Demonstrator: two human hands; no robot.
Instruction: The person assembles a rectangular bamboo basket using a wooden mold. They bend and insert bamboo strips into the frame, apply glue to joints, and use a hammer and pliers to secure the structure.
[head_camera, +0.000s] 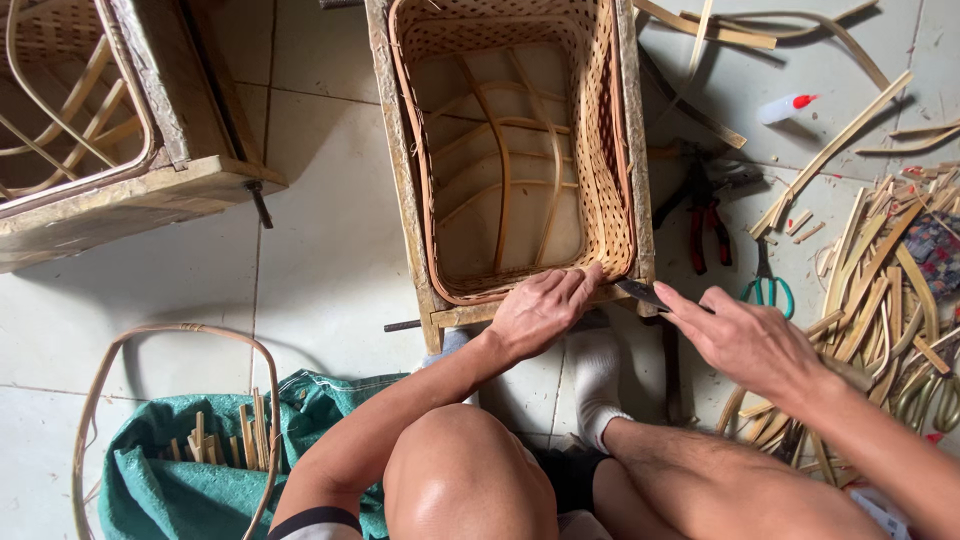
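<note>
Woven basket (520, 150) seated in its wooden mould frame (400, 180) on the floor, walls apparently fully woven, near rim seemingly under trimming: left hand (540, 310) clasps the rim, right hand (745, 340) grips a dark blade (640, 293) beside it.

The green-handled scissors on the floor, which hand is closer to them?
The right hand. It holds a dark blade just left of the green-handled scissors. The left hand is farther left, resting on the near rim of the woven basket.
</note>
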